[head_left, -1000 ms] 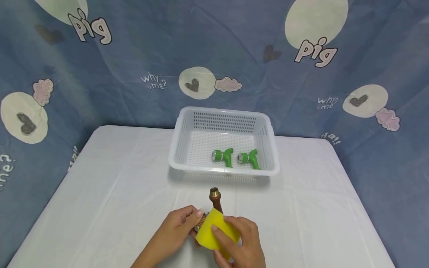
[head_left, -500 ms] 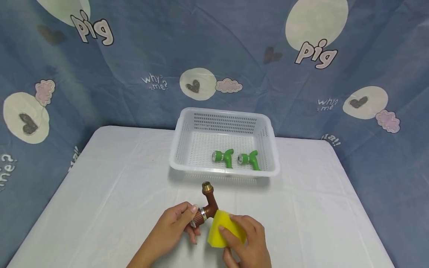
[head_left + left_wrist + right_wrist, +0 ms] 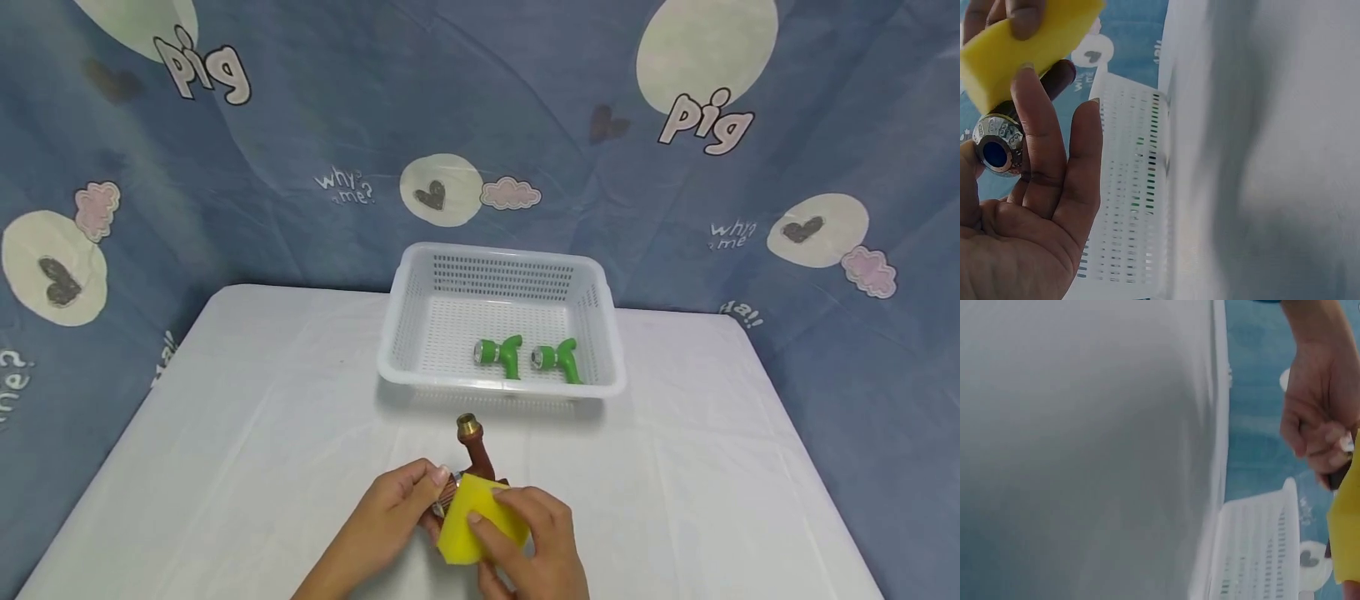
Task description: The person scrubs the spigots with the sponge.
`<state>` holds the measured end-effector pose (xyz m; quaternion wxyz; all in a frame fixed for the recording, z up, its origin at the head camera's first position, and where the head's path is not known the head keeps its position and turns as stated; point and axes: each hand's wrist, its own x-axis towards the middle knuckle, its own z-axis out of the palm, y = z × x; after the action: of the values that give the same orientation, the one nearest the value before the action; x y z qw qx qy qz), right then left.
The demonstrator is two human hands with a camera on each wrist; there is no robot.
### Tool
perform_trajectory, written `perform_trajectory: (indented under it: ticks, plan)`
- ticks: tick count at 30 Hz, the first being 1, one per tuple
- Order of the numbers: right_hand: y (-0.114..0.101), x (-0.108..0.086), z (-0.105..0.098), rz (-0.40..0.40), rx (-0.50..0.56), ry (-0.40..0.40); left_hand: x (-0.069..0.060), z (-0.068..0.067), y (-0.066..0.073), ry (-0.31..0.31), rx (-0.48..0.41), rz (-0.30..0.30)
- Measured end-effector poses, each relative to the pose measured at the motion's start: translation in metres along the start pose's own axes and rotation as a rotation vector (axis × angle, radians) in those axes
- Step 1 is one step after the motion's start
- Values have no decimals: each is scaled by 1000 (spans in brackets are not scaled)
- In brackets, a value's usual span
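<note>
My left hand [image 3: 393, 504] grips the ribbed head of a brown hose nozzle [image 3: 475, 450] above the white table. The nozzle's brass-tipped stem points up and away. Its metal face with a dark hole shows in the left wrist view beside the fingers. My right hand [image 3: 536, 537] holds a yellow sponge [image 3: 476, 517] against the nozzle's body, between thumb and fingers. The sponge hides much of the body in the head view. In the right wrist view, the sponge [image 3: 1347, 519] is cut off by the edge.
Beyond the hands stands a white perforated basket [image 3: 501, 385]. Inside it lie two green nozzles, one to the left [image 3: 501, 353] and one to the right [image 3: 557, 358]. A blue printed cloth [image 3: 300, 208] hangs behind the white-covered table [image 3: 262, 433].
Half a second ago the sponge was drawn away to the right, baring the nozzle's body. Now it has come back left over the nozzle, nearly where it was a second ago.
</note>
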<state>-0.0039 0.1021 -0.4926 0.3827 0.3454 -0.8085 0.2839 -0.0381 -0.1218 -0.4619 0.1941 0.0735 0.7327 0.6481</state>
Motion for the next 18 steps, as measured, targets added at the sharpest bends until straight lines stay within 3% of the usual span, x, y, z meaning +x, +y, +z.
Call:
perform_trajectory:
  ticks: [3,9,13,18]
  plan:
    - [7,-5,-2,27,-57,-13,-1,0,-1,-36,-37,4]
    - [20,-10,-10,158,-136,-29,1,0,-1,-82,-97,14]
    - [26,-8,-14,206,-131,-24,1,-2,-1,-74,-115,15]
    - [30,-8,-18,320,-74,-29,2,-6,-2,-79,-149,65]
